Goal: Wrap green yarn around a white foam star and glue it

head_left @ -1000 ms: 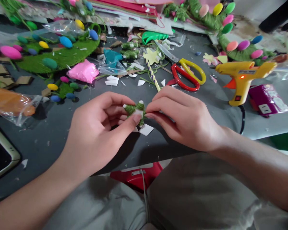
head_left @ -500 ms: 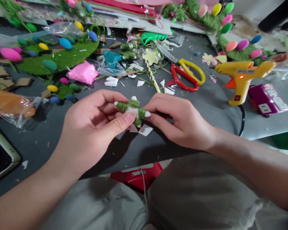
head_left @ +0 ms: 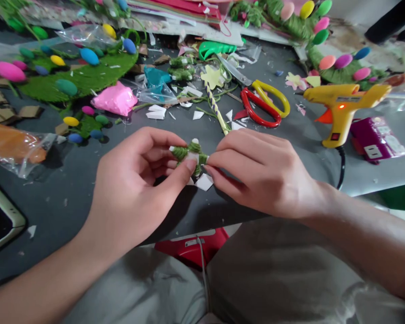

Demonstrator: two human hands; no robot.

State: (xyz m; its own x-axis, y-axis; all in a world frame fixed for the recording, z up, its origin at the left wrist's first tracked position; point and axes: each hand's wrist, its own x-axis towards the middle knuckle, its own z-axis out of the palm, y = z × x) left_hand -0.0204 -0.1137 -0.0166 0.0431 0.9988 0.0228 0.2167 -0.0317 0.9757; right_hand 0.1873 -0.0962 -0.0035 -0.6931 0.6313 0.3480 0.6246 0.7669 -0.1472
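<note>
A small white star wrapped in green yarn is pinched between the thumb and fingers of my left hand. White tips stick out at its top and left points. My right hand is closed, with thumb and forefinger pressed together at the star's right point. Those fingertips cover that tip, and my left thumb hides part of the white centre. Just below the star, a white paper scrap lies on the dark table.
Scissors with red and yellow handles lie beyond my right hand. A yellow glue gun with a lit light stands at right, its cord trailing down. Pink clay, a green yarn-covered leaf shape and a phone are at left.
Both hands and the star have shifted slightly to the right in the picture. My right fingers have closed over the star's right tip, which showed before.
</note>
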